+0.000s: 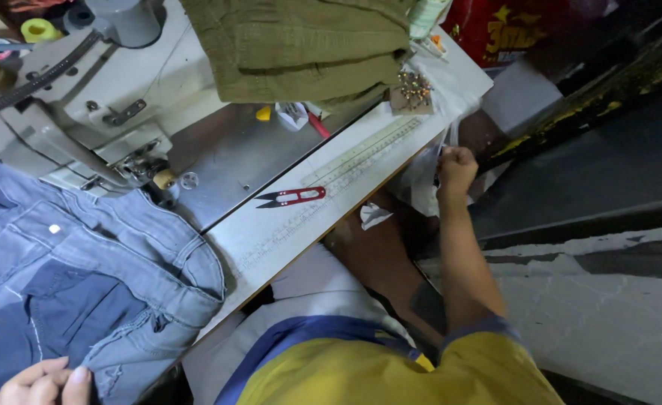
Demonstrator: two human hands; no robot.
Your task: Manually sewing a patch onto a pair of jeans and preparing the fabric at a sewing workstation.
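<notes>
Left hand [44, 384]: positioned at the lower left edge of view, fingers curled, knuckles up, only partly visible. Right arm: fully extended forward and outward. Right hand [456, 169]: closed into a fist, back of hand facing up.

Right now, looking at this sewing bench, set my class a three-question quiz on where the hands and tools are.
1. True or false: the thread snips lie on the clear ruler.
2. Which garment does the left hand touch? A) olive garment B) blue jeans C) white cloth
3. Fill in: the right hand, closed in a fist, is just past the table's ____ edge, not over the sewing machine.

Key: 1 true: the red-handled snips rest across the ruler's near end. 2 B, the blue jeans; the olive garment lies untouched at the back. 3 right; whatever it grips cannot be made out.
</notes>
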